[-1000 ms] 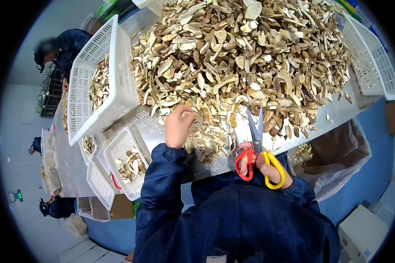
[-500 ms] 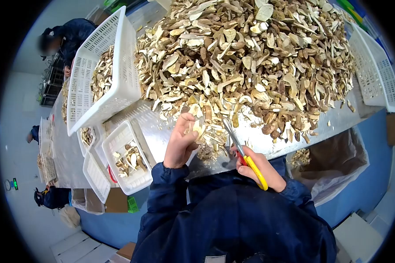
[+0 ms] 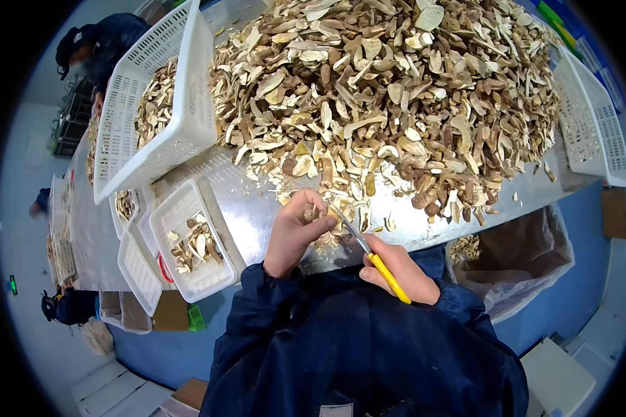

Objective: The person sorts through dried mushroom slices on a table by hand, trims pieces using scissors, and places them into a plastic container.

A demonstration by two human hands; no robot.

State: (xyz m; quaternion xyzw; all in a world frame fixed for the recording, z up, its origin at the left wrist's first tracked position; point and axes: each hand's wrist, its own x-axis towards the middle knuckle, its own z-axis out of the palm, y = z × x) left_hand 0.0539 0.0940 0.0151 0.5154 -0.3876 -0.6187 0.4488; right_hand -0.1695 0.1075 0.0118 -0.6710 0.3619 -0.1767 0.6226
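My left hand (image 3: pixel 290 235) is closed in a pinch on a small piece of dried mushroom (image 3: pixel 309 216), mostly hidden by the fingers. In my right hand (image 3: pixel 403 272) is a pair of scissors (image 3: pixel 380 267) with yellow handles. Their blades look closed together, and the tips reach the fingertips of my left hand, beside the mushroom piece. Just beyond both hands rises a large heap of dried mushroom slices (image 3: pixel 396 104) on the metal table (image 3: pixel 238 198). Small scraps lie below the left fingers.
Left of the heap a white perforated crate (image 3: pixel 198 104) stands tilted with slices inside. A white tray (image 3: pixel 215 274) holds several slices. Another crate (image 3: pixel 595 132) stands at right, above a lined box (image 3: pixel 528 257) below the table edge. Co-workers (image 3: pixel 111 45) are at the far left.
The scissors have swung left and closed, their tips now at my left fingers. My left hand has lowered and turned slightly, and the pale slice it showed is no longer visible.
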